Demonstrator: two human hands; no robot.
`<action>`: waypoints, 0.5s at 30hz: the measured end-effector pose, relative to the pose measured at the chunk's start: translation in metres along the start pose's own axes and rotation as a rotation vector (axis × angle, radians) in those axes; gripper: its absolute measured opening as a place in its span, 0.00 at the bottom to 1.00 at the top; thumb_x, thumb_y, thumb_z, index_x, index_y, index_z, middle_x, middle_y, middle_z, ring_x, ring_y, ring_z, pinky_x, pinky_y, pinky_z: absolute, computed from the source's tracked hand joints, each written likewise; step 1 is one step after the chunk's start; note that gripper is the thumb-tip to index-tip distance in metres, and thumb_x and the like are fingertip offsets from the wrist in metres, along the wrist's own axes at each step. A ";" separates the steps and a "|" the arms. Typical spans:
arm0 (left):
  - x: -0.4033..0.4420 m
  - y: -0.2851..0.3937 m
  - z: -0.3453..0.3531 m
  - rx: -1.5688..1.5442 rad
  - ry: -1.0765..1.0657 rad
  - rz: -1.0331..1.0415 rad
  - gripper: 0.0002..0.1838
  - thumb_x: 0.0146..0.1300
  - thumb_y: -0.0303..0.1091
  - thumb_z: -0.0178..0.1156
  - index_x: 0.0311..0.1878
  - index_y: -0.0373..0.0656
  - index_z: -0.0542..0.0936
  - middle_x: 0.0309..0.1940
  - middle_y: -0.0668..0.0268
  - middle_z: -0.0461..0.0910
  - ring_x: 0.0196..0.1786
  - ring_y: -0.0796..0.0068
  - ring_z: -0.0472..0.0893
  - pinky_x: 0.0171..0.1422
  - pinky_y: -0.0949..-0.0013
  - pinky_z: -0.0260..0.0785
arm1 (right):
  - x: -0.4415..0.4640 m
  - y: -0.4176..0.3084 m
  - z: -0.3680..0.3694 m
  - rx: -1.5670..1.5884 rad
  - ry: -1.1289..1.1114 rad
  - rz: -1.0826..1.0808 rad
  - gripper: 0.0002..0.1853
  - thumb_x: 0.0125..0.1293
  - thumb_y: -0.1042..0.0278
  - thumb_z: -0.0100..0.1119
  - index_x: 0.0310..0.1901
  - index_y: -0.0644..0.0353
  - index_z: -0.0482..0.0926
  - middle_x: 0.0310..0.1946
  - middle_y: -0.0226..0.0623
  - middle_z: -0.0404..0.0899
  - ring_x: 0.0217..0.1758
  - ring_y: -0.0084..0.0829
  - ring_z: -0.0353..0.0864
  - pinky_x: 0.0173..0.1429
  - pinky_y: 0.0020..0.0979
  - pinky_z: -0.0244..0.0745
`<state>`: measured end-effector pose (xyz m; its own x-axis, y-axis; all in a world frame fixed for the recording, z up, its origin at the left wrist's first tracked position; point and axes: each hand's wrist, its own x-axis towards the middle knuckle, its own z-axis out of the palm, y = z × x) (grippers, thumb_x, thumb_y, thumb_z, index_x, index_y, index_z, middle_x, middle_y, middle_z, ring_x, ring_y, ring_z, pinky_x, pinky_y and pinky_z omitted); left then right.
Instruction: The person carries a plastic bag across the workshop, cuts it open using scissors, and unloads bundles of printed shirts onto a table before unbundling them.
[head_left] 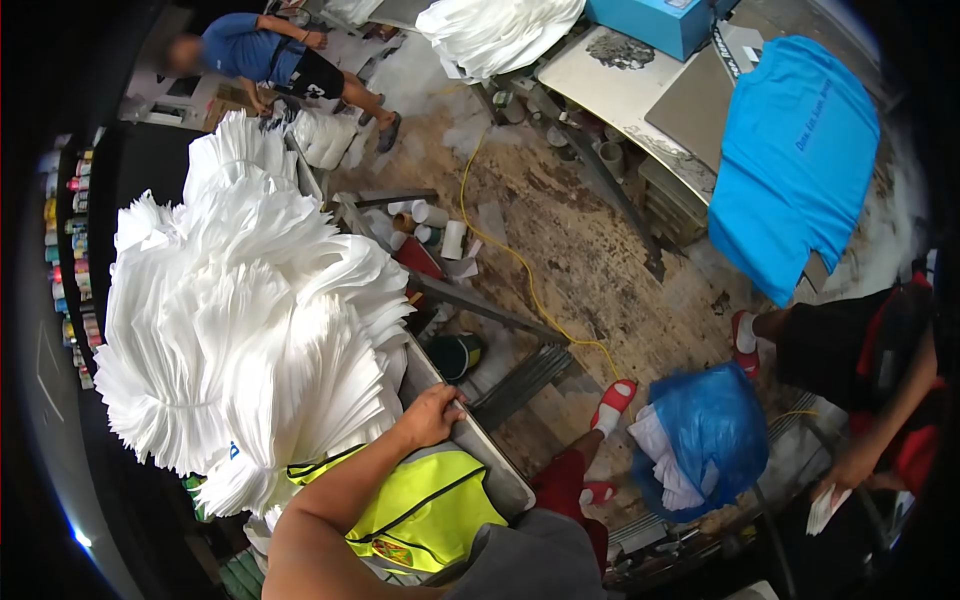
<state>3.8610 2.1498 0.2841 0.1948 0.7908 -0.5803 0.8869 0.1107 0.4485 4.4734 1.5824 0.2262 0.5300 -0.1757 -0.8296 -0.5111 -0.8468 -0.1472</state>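
Observation:
My left hand (432, 415) rests on the metal rim of a table (498, 455), its fingers curled over the edge. Just below that hand and under my forearm lies a bright yellow vest (425, 510) with black trim and a small emblem. Beyond it, a tall heap of white, thin fabric pieces (255, 330) fans out in bundles over the table; a bit of blue print shows near its lower side. My right hand is outside the picture.
A blue plastic bag (710, 435) with pale cloth stands by my feet. A yellow cord (510, 255) crosses the floor. One person (890, 370) at right holds a small white stack; another (260, 50) bends at upper left. A blue shirt (795, 160) drapes over a board.

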 end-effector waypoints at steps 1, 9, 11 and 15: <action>0.000 0.001 0.000 0.002 0.000 0.002 0.12 0.58 0.31 0.65 0.44 0.39 0.79 0.37 0.54 0.76 0.43 0.56 0.79 0.49 0.62 0.71 | -0.003 -0.003 0.003 -0.017 0.001 -0.009 0.35 0.65 0.63 0.55 0.73 0.58 0.58 0.54 0.38 0.78 0.39 0.27 0.75 0.30 0.27 0.64; 0.001 -0.005 0.002 0.049 0.009 0.046 0.13 0.57 0.31 0.66 0.45 0.40 0.78 0.38 0.54 0.77 0.44 0.56 0.79 0.50 0.62 0.71 | -0.018 -0.009 0.010 -0.093 -0.008 -0.063 0.33 0.65 0.62 0.54 0.72 0.58 0.60 0.56 0.38 0.77 0.44 0.30 0.76 0.35 0.29 0.66; 0.001 -0.003 0.001 0.045 0.002 0.029 0.13 0.57 0.31 0.65 0.45 0.40 0.78 0.38 0.54 0.77 0.44 0.56 0.79 0.50 0.62 0.71 | -0.021 -0.010 0.011 -0.107 -0.009 -0.071 0.33 0.66 0.62 0.53 0.72 0.58 0.61 0.57 0.38 0.77 0.45 0.30 0.76 0.36 0.30 0.67; 0.000 -0.001 0.001 0.037 -0.017 -0.018 0.13 0.58 0.31 0.65 0.45 0.40 0.78 0.39 0.54 0.77 0.44 0.57 0.80 0.50 0.63 0.71 | -0.027 -0.012 0.011 -0.135 -0.014 -0.093 0.32 0.66 0.62 0.53 0.71 0.57 0.62 0.58 0.37 0.76 0.48 0.31 0.76 0.38 0.32 0.69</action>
<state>3.8606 2.1492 0.2831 0.1855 0.7782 -0.6000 0.9050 0.1025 0.4128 4.4578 1.6032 0.2449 0.5612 -0.0873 -0.8231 -0.3638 -0.9192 -0.1505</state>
